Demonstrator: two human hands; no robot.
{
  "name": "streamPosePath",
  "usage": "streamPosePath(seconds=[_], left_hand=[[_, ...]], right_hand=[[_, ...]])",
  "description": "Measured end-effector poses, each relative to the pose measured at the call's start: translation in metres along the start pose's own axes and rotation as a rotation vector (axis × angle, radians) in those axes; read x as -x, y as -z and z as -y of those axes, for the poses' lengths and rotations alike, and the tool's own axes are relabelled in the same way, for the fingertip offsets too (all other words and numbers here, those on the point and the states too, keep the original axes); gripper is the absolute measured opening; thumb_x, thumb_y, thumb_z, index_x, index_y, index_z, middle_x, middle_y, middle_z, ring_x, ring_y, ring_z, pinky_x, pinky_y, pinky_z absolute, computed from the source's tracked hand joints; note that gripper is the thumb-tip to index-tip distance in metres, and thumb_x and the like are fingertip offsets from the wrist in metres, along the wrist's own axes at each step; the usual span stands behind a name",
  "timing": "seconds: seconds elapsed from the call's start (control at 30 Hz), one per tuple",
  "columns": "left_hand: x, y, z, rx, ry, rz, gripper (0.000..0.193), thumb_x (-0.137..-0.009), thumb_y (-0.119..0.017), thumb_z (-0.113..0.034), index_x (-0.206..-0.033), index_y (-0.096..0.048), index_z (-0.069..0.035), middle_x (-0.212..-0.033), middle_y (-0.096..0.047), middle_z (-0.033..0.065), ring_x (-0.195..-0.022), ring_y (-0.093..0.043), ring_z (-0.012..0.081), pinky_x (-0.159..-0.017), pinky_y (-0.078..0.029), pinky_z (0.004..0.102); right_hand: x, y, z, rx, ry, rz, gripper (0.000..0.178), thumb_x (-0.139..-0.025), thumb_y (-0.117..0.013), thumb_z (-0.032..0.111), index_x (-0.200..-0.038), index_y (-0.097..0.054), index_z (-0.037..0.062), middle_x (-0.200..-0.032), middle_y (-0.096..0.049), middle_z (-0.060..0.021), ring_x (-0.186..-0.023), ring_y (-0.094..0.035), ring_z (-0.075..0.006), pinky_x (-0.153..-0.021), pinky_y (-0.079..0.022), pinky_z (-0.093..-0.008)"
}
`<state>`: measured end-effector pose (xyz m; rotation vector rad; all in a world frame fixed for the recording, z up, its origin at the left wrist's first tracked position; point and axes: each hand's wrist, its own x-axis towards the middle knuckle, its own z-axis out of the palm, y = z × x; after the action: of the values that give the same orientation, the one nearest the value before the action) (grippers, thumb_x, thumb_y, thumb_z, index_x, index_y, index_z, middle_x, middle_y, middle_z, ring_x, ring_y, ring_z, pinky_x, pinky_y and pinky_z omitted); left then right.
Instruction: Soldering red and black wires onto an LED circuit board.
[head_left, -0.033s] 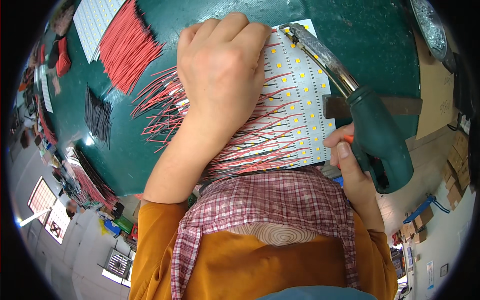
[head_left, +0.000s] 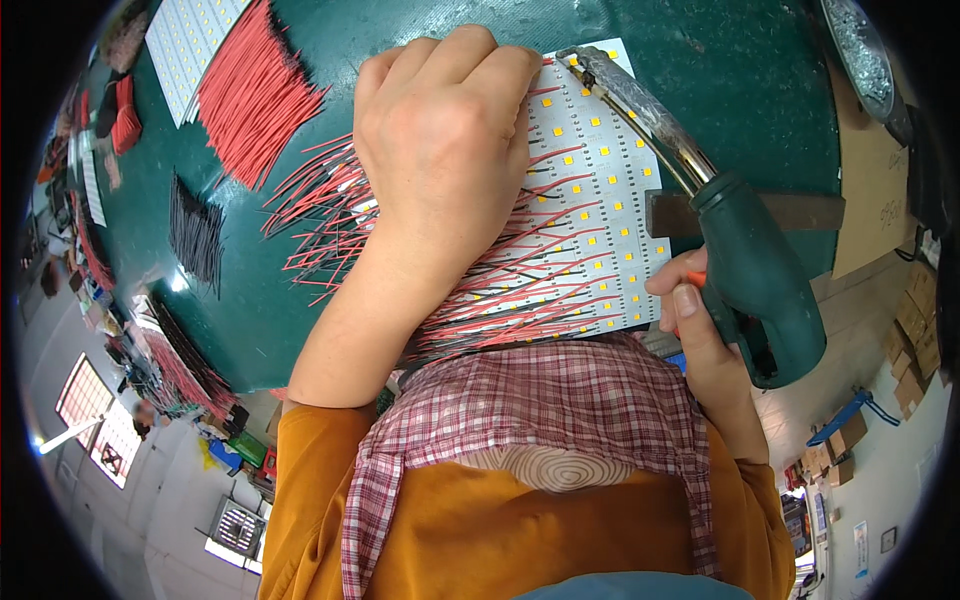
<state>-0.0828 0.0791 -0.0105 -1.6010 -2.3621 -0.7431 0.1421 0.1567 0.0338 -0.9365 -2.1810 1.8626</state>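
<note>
A white LED board (head_left: 622,215) with rows of yellow chips lies in front of me, many red and black wires (head_left: 520,290) fanned across it. My left hand (head_left: 445,130) is closed above the board's far part, knuckles up. A short red wire end (head_left: 547,62) pokes out by its index finger; the fingertips themselves are hidden. On the right, my right hand (head_left: 700,320) grips a green-handled soldering gun (head_left: 755,270), its fingers partly behind the handle. The gun's metal tip (head_left: 570,55) touches or hovers just over the board's far edge, beside that wire end.
A pile of red wires (head_left: 255,100) rests against another LED board (head_left: 185,50) at the far left. Nearer lies a bundle of black wires (head_left: 196,235). A dark flat bar (head_left: 790,212) adjoins the board's right edge; a round metal dish (head_left: 860,60) stands at far right.
</note>
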Motion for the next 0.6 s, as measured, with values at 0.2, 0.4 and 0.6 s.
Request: streamPosePath(seconds=[0.2,0.4,0.6], left_hand=[[-0.001,-0.002,-0.002,-0.001,0.0,-0.008,0.013,-0.063,-0.065,-0.007,-0.075,-0.064,-0.01,-0.07,-0.054,0.0023,-0.068,-0.054,0.0228,-0.064,-0.042,0.0356],[0.0,-0.003,-0.002,0.002,0.006,-0.011,0.012,-0.062,-0.065,-0.007,-0.074,-0.063,-0.01,-0.069,-0.052,0.0026,-0.067,-0.054,0.0229,-0.061,-0.042,0.0354],[0.0,-0.002,-0.002,-0.006,-0.001,-0.017,0.012,-0.063,-0.065,-0.006,-0.074,-0.063,-0.009,-0.068,-0.052,0.0023,-0.066,-0.054,0.023,-0.061,-0.042,0.0354]], right_hand=[[-0.001,-0.001,0.005,-0.082,-0.102,-0.07,0.012,-0.085,-0.059,-0.002,-0.097,-0.06,0.0003,-0.09,-0.063,-0.0081,-0.084,-0.06,-0.0169,-0.075,-0.048,-0.0296],[-0.005,0.007,0.0,0.064,-0.025,0.084,0.021,-0.091,-0.052,0.01,-0.11,-0.05,0.0013,-0.08,-0.062,-0.0099,-0.059,-0.047,-0.0073,-0.056,-0.041,-0.0228],[0.006,0.003,-0.002,-0.021,-0.009,-0.086,0.029,-0.091,-0.051,0.009,-0.118,-0.046,0.0013,-0.082,-0.062,-0.0113,-0.058,-0.047,-0.0085,-0.054,-0.04,-0.0236]])
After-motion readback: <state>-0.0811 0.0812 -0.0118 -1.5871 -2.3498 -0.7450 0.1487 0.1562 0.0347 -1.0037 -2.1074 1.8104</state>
